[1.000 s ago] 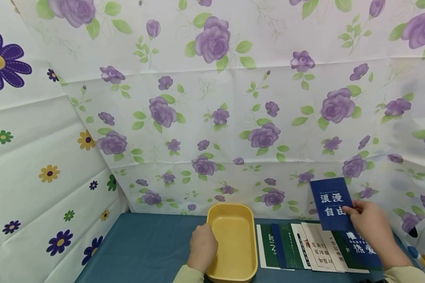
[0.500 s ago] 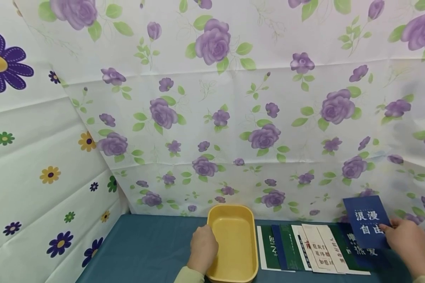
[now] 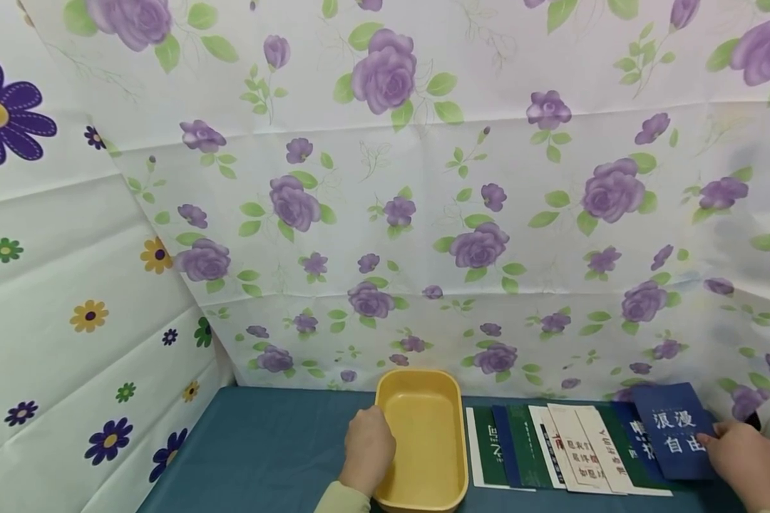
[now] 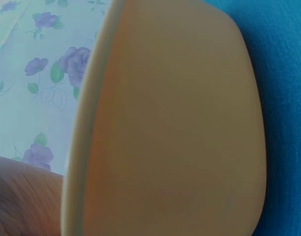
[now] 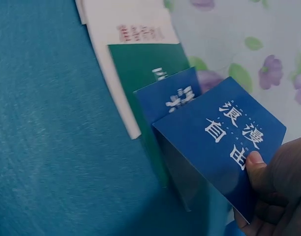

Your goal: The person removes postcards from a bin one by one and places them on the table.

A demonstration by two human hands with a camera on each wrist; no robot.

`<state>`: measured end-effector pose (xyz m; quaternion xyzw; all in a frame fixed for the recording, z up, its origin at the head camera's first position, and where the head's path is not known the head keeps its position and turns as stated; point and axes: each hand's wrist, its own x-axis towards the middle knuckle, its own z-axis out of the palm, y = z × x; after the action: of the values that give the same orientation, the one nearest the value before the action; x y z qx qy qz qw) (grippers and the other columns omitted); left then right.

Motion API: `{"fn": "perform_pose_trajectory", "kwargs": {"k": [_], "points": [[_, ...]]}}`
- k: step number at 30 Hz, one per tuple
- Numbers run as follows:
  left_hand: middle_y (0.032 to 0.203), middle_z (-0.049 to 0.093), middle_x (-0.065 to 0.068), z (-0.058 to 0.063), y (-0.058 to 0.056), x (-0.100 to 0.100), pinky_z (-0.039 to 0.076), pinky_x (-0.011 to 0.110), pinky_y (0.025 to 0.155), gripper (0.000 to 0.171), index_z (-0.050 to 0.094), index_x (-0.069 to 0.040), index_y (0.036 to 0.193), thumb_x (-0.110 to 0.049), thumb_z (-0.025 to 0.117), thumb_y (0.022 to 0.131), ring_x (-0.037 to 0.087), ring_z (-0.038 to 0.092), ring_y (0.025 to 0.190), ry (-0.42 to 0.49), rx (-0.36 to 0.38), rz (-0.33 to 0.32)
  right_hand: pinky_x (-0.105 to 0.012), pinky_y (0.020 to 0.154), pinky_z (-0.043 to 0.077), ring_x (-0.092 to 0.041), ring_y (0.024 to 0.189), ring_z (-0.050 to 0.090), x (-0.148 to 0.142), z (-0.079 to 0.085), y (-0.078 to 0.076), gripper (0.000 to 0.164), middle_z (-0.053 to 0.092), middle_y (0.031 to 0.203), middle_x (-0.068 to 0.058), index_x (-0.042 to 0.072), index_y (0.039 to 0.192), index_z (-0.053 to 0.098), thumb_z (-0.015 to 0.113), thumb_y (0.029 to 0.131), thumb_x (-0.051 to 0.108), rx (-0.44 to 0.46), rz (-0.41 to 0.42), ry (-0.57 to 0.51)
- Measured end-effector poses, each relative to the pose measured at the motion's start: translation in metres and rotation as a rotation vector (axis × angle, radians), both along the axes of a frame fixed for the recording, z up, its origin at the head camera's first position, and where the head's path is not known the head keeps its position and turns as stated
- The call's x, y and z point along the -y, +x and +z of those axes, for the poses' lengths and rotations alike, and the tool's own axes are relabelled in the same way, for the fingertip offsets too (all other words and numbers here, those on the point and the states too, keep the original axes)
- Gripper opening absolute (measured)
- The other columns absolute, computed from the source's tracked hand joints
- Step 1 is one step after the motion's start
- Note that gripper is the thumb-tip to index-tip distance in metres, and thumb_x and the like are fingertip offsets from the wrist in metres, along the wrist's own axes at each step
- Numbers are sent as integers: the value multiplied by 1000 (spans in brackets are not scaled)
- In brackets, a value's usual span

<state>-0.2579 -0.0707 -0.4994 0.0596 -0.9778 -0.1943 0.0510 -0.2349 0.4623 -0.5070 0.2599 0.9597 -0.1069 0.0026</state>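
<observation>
My right hand (image 3: 747,459) pinches a dark blue card (image 3: 676,420) with white Chinese characters at its right edge, thumb on the printed face. In the right wrist view the blue card (image 5: 222,142) is tilted and overlaps another blue card (image 5: 167,96) at the right end of a row of overlapping cards. That row holds green cards (image 3: 488,442), cream cards (image 3: 574,434) and blue ones. My left hand (image 3: 368,449) grips the left rim of a yellow plastic tray (image 3: 423,491). Seen from the left wrist, the tray wall (image 4: 190,113) hides most of that hand.
The tray and cards lie on a teal cloth-covered table (image 3: 282,442). Behind stands a white curtain with purple roses (image 3: 385,214), close to the table's back edge. Another flowered sheet (image 3: 70,356) closes off the left side.
My right hand has moved right and down with the blue card, from above the row to over its right end. The left hand has stayed on the tray rim.
</observation>
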Motion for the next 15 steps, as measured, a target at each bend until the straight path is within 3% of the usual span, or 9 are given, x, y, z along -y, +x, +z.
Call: {"fn": "perform_pose_trajectory", "kwargs": {"k": [3, 11, 15], "points": [[64, 53, 9, 0, 0, 0, 46, 35, 45, 9, 58, -4, 77, -3, 67, 77, 22, 57, 56, -5, 5, 3, -51, 77, 44, -46, 92, 52, -4, -11, -5, 40, 52, 106, -33, -15, 106, 54, 61, 88, 20, 26, -35, 7], [63, 53, 9, 1, 0, 0, 45, 34, 44, 9, 58, -4, 76, -3, 67, 77, 22, 57, 55, -7, 10, 11, -51, 76, 45, -44, 88, 53, -7, -29, -5, 42, 55, 103, -31, -15, 102, 56, 63, 86, 23, 54, -57, -10], [63, 53, 8, 2, 0, 0, 45, 35, 44, 9, 58, -5, 76, -3, 67, 77, 22, 57, 55, -12, 7, 4, -50, 77, 44, -44, 88, 53, -4, -35, -5, 42, 54, 106, -31, -14, 107, 54, 63, 86, 22, 46, -108, -26]]}}
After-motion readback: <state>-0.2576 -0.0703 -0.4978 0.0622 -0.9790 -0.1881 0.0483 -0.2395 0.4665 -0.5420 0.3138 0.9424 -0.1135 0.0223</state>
